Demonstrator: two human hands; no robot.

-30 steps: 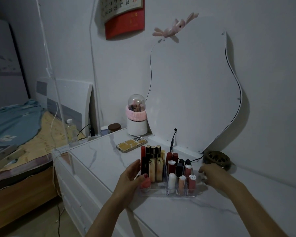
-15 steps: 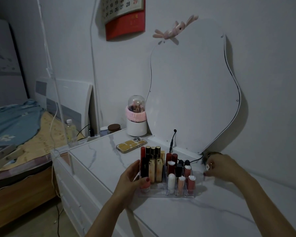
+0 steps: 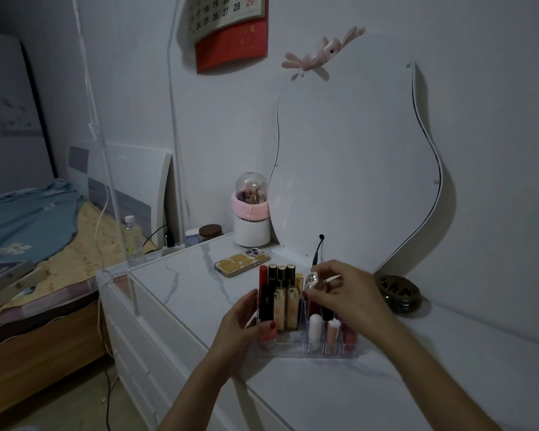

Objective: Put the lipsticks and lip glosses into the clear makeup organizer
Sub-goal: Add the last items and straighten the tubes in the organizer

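The clear makeup organizer stands on the white marble dresser top, filled with several upright lipsticks and lip glosses: black and gold tubes at its left, a white tube and pink glosses at its front right. My left hand grips the organizer's left end, thumb on the front wall. My right hand hovers over the organizer's back right compartments and pinches a small clear-capped lip gloss between its fingertips. The compartments under that hand are hidden.
A phone in a yellow case lies behind the organizer. A white brush holder with a pink band and a wavy mirror stand at the back. A dark round metal dish sits to the right. A bed lies left.
My right hand moved from the dish area at the right to above the organizer's back right, now carrying a small lip gloss. My left hand stayed on the organizer.
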